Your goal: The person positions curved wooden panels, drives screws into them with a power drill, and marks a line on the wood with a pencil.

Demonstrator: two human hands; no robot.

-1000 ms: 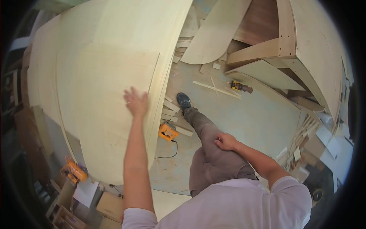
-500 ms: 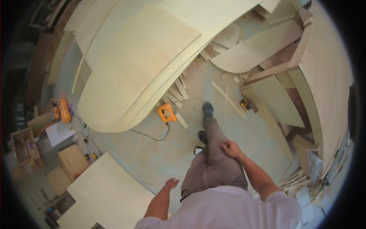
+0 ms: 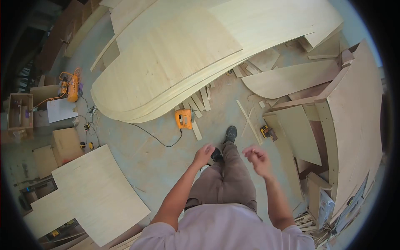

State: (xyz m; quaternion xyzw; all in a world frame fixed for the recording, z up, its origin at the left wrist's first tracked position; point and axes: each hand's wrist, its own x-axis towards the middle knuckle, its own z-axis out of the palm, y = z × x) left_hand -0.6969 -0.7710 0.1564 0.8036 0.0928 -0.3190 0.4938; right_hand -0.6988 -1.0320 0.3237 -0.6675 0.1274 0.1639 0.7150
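My left hand (image 3: pixel 204 155) is raised in front of my left thigh, its fingers loosely bent with nothing visible in them. On the other side, my right hand (image 3: pixel 258 159) hovers beside my right leg, slightly blurred, fingers half curled and apart, also holding nothing I can see. Ahead on the floor lies an orange jigsaw (image 3: pixel 183 119), its black cord curving left. A yellow and black cordless drill (image 3: pixel 268 133) rests on the floor beyond my right hand. Above the jigsaw stretches a large rounded plywood panel (image 3: pixel 166 62), layered along its edge.
Thin wood strips (image 3: pixel 250 121) and offcuts (image 3: pixel 204 100) litter the floor. A curved wooden frame (image 3: pixel 329 137) stands at right. Behind left are an orange air compressor (image 3: pixel 73 87), a wooden box (image 3: pixel 21 110) and cables. A cut plywood sheet (image 3: pixel 96 187) lies at lower left.
My right hand has left my thigh and come up, and my left hand has risen forward. My feet have shifted, and the view has turned and moved slightly.
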